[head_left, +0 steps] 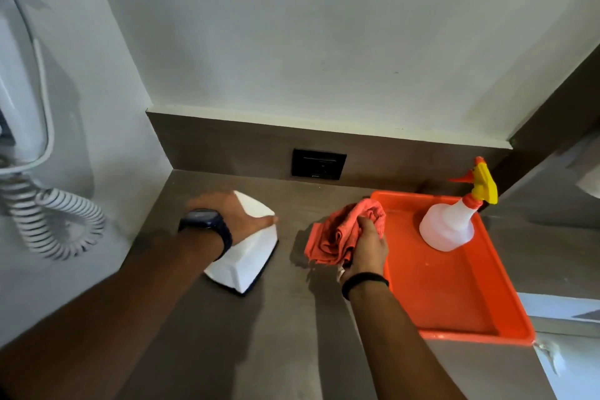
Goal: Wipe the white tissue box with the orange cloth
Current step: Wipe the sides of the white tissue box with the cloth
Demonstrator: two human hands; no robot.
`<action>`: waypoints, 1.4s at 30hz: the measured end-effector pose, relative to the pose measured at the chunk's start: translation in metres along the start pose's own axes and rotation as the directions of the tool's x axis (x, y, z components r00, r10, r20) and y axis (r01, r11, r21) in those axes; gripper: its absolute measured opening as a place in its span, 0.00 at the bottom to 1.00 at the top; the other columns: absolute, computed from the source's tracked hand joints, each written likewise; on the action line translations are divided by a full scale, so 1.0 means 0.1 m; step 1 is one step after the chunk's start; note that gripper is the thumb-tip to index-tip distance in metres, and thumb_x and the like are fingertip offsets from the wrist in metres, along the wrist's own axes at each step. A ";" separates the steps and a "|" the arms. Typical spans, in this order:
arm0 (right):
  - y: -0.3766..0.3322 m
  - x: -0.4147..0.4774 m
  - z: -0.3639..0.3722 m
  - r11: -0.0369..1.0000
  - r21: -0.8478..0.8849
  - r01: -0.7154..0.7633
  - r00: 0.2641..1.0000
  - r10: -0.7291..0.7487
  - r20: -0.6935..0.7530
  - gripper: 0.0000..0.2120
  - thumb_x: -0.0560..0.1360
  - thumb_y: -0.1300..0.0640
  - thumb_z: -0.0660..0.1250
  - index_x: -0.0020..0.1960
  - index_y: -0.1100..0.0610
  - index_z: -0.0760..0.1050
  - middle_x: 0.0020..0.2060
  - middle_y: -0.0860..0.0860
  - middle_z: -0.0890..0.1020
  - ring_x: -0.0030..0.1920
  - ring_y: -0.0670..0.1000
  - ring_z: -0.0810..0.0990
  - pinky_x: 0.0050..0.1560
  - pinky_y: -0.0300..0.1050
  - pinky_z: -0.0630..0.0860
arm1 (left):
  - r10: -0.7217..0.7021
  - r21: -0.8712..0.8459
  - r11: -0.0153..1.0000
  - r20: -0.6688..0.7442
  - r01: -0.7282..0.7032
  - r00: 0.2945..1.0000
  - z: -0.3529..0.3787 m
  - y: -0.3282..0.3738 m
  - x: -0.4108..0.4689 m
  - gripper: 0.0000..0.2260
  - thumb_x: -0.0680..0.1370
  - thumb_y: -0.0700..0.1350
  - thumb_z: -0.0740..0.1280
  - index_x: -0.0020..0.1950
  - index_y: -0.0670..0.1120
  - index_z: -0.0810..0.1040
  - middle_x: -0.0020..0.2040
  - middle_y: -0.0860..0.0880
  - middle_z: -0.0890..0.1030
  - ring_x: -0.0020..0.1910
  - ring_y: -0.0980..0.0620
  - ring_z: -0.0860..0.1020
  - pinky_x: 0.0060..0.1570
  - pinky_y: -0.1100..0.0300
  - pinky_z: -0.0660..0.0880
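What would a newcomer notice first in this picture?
The bright orange tray at the right stands out, a spray bottle standing in it. At its left edge the right hand grips the bunched orange cloth; farther left, the left hand holds the white tissue box.

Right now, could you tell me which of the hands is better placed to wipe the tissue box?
Likely the right hand: it grips the orange cloth beside the white tissue box, while the left hand holds the box.

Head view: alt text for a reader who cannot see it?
The left hand holds a white tissue box on a counter while the right hand grips an orange cloth beside it. A spray bottle stands in an orange tray.
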State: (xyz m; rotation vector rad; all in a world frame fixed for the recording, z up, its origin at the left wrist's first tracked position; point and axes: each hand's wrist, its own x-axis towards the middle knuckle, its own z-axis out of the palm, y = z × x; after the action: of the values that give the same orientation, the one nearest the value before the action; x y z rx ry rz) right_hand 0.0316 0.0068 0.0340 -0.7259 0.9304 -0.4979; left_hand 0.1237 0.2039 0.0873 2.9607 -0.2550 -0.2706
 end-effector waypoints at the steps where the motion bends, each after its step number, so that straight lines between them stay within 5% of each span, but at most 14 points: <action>1: 0.02 -0.01 -0.03 1.000 -0.006 0.009 1.000 -0.009 -0.001 0.16 0.78 0.61 0.66 0.65 0.62 0.78 0.58 0.62 0.83 0.57 0.62 0.83 0.65 0.61 0.78 | -0.068 -0.039 0.997 0.014 0.069 0.998 -0.02 -0.05 -0.01 0.48 0.54 0.83 0.58 0.60 0.51 0.76 0.62 0.45 0.78 0.56 0.42 0.76 0.48 0.54 0.70; 3: 0.08 -0.05 -0.10 0.999 -0.036 0.020 1.000 -0.020 -0.011 0.14 0.78 0.61 0.66 0.62 0.61 0.79 0.58 0.63 0.84 0.59 0.63 0.82 0.66 0.63 0.77 | -0.098 -0.024 0.995 0.050 0.099 0.994 -0.08 -0.19 -0.02 0.58 0.47 0.86 0.55 0.65 0.49 0.72 0.67 0.44 0.73 0.61 0.41 0.73 0.50 0.50 0.70; 5: 0.18 -0.12 -0.15 0.995 -0.098 0.022 1.000 -0.022 -0.003 0.07 0.78 0.61 0.67 0.53 0.57 0.82 0.50 0.60 0.85 0.53 0.60 0.83 0.62 0.59 0.79 | 0.107 0.109 0.987 0.075 -0.114 0.992 -0.08 -0.33 0.02 0.66 0.42 0.86 0.56 0.73 0.50 0.58 0.73 0.46 0.64 0.70 0.43 0.63 0.64 0.45 0.64; 7: 0.33 -0.19 -0.20 0.984 -0.178 0.025 1.000 -0.022 0.019 0.04 0.78 0.61 0.68 0.48 0.56 0.82 0.44 0.57 0.85 0.46 0.56 0.83 0.53 0.52 0.81 | 0.366 0.210 0.887 0.228 -0.412 0.902 -0.02 -0.40 0.07 0.70 0.40 0.85 0.58 0.74 0.53 0.45 0.76 0.50 0.55 0.74 0.46 0.53 0.72 0.43 0.52; 10: 0.54 -0.31 -0.15 0.963 -0.263 0.066 0.992 -0.035 0.124 0.08 0.78 0.60 0.69 0.54 0.62 0.82 0.35 0.47 0.87 0.37 0.45 0.84 0.37 0.39 0.80 | 0.437 0.226 0.811 0.379 -0.539 0.816 0.11 -0.44 0.13 0.70 0.40 0.79 0.66 0.72 0.56 0.35 0.77 0.51 0.51 0.74 0.48 0.50 0.72 0.45 0.48; 15: 0.71 -0.44 0.23 0.923 -0.352 0.157 0.938 -0.027 0.347 0.04 0.78 0.56 0.69 0.50 0.51 0.82 0.50 0.56 0.87 0.54 0.57 0.85 0.60 0.56 0.81 | 0.517 0.247 0.782 0.255 -0.572 0.817 0.24 -0.47 0.16 0.65 0.44 0.72 0.69 0.74 0.50 0.44 0.74 0.50 0.61 0.69 0.48 0.62 0.70 0.47 0.55; 18: 0.84 -0.47 0.43 0.888 -0.423 0.179 0.896 0.030 0.443 0.07 0.79 0.55 0.67 0.49 0.43 0.80 0.49 0.47 0.85 0.55 0.51 0.83 0.66 0.58 0.77 | 0.535 0.231 0.785 0.213 -0.575 0.817 0.24 -0.48 0.15 0.64 0.45 0.71 0.68 0.75 0.49 0.48 0.72 0.49 0.64 0.68 0.48 0.63 0.70 0.48 0.56; 21: 0.99 -0.55 0.47 0.877 -0.467 0.112 0.907 0.103 0.410 0.10 0.81 0.49 0.63 0.60 0.40 0.76 0.62 0.45 0.80 0.66 0.49 0.77 0.74 0.54 0.70 | 0.551 0.209 0.787 0.182 -0.580 0.814 0.24 -0.48 0.13 0.63 0.44 0.71 0.68 0.74 0.50 0.49 0.70 0.49 0.67 0.67 0.47 0.66 0.69 0.47 0.58; 24: 1.12 -0.70 0.33 0.863 -0.494 0.103 0.932 0.090 0.351 0.17 0.81 0.46 0.61 0.69 0.45 0.72 0.67 0.47 0.78 0.66 0.47 0.76 0.73 0.51 0.71 | 0.554 0.205 0.786 0.185 -0.584 0.811 0.26 -0.49 0.14 0.64 0.44 0.72 0.67 0.74 0.51 0.47 0.70 0.49 0.67 0.66 0.47 0.66 0.68 0.47 0.59; 31: 1.29 -1.03 0.09 0.845 -0.483 0.230 0.923 -0.032 0.384 0.10 0.81 0.46 0.62 0.60 0.37 0.74 0.59 0.44 0.82 0.60 0.46 0.81 0.66 0.54 0.78 | 0.567 0.168 0.785 0.196 -0.597 0.800 0.29 -0.52 0.17 0.62 0.48 0.75 0.68 0.74 0.51 0.46 0.72 0.48 0.64 0.68 0.46 0.65 0.68 0.46 0.62; 36: 1.12 -0.73 0.47 0.779 -0.506 0.370 0.893 -0.147 0.426 0.15 0.78 0.45 0.59 0.51 0.22 0.71 0.54 0.32 0.77 0.57 0.29 0.75 0.63 0.34 0.72 | 0.577 0.176 0.779 0.173 -0.602 0.798 0.27 -0.51 0.16 0.62 0.46 0.74 0.67 0.74 0.51 0.48 0.71 0.49 0.67 0.66 0.47 0.67 0.66 0.49 0.64; 42: 1.13 -0.53 0.54 0.812 -0.570 0.122 0.969 0.028 0.247 0.14 0.81 0.45 0.59 0.63 0.45 0.77 0.61 0.49 0.82 0.65 0.53 0.79 0.70 0.53 0.72 | 0.549 0.202 0.794 0.163 -0.573 0.820 0.30 -0.51 0.15 0.64 0.43 0.73 0.67 0.73 0.53 0.46 0.70 0.48 0.67 0.65 0.46 0.67 0.64 0.47 0.65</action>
State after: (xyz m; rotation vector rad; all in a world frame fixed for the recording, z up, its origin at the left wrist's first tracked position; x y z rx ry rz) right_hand 0.0591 0.1357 0.0000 -1.3447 0.8318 -0.1452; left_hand 0.1400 0.2462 0.0467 2.9205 -1.2394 -0.3159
